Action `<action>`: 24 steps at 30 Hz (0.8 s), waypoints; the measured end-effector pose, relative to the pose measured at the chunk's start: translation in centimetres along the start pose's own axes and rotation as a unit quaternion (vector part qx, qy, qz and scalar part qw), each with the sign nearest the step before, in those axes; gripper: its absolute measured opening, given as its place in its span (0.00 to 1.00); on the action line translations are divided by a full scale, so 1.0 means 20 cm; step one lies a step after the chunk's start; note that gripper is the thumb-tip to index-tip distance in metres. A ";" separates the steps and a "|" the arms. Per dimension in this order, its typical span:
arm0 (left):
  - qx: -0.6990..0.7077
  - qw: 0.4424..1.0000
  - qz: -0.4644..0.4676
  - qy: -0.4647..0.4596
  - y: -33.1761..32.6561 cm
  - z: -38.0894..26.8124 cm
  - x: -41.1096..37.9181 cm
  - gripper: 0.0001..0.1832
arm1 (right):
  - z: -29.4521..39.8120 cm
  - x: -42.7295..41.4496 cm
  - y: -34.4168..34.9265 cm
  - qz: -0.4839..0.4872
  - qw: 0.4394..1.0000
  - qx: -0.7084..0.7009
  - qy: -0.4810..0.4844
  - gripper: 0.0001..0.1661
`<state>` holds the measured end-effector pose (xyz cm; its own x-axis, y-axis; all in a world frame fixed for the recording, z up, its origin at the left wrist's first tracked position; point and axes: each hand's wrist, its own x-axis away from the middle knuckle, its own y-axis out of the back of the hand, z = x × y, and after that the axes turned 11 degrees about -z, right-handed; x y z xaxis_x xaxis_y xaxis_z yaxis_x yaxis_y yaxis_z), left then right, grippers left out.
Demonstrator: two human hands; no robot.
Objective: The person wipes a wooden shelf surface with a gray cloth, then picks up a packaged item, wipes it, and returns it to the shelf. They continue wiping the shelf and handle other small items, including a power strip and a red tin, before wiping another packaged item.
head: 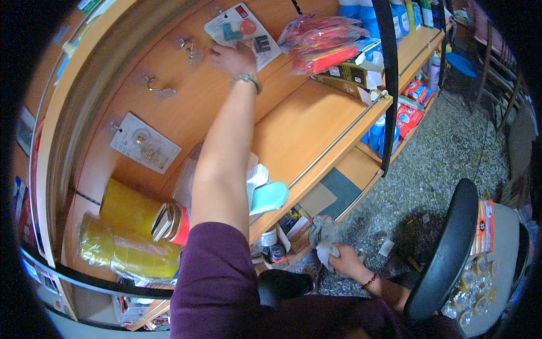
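Note:
High on the wooden back panel, a white card with teal, red and dark letter-shaped pieces hangs tilted from a clear hook. My left hand is at its lower edge, blurred; whether the fingers grip the card or only touch it is unclear. Down at the lower right, my right hand holds a crumpled greyish-white plastic bag or cloth. Left of my left hand are a small brass-coloured hook and another one on clear mounts. A second white card with gold-coloured pieces hangs lower.
Red plastic packets and an open cardboard box occupy the shelf's right part. Yellow tape rolls lie lower left. A turquoise object overhangs the shelf's metal rail. A chair with a black armrest stands right.

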<state>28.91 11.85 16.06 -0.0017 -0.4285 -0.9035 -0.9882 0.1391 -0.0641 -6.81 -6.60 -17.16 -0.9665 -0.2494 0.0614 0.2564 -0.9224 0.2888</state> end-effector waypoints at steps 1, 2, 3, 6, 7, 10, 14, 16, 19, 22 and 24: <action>0.022 1.000 0.017 -0.008 0.06 -0.02 0.05 0.32 | -0.01 -0.01 -0.01 -0.005 1.000 -0.016 0.023 0.19; 0.039 0.998 0.037 -0.015 0.12 -0.02 0.10 0.32 | 0.02 0.00 0.00 -0.010 1.000 -0.004 0.021 0.19; 0.079 0.992 0.096 -0.004 0.19 0.00 0.12 0.31 | 0.06 -0.01 0.01 -0.014 1.000 0.009 0.021 0.19; 0.185 0.951 0.246 0.026 0.47 -0.18 0.28 0.26 | 0.00 -0.04 0.01 -0.056 0.996 0.063 0.022 0.19; 0.217 0.938 0.271 0.003 0.59 -0.22 0.36 0.22 | -0.03 -0.06 0.00 -0.069 0.994 0.082 0.024 0.19; 0.362 0.789 0.475 0.147 1.06 -0.37 0.58 0.17 | -0.01 -0.08 0.02 -0.106 0.986 -0.056 0.114 0.22; 0.342 0.779 0.525 0.005 1.53 -0.29 0.90 0.15 | -0.04 -0.12 0.06 -0.126 0.979 -0.154 -0.040 0.16; 0.292 0.789 0.537 0.054 1.71 -0.20 1.07 0.18 | 0.03 -0.10 0.11 -0.131 0.967 -0.209 -0.068 0.15; 0.190 0.726 0.562 0.349 1.88 -0.03 1.29 0.28 | 0.07 -0.09 0.12 -0.152 0.957 -0.246 -0.041 0.14; 0.140 0.510 0.534 0.660 1.94 0.00 1.36 0.39 | 0.09 -0.04 0.14 -0.143 0.952 -0.268 -0.044 0.14; 0.155 0.473 0.540 0.678 1.94 0.07 1.43 0.43 | 0.07 -0.01 0.16 -0.122 0.954 -0.263 -0.077 0.14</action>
<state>-9.25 6.18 -12.84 -0.7851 -0.1073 0.6100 -0.2285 0.9656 -0.1242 -5.78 -9.13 -14.79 -0.9786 0.0008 0.2057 -0.0437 -0.9779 -0.2043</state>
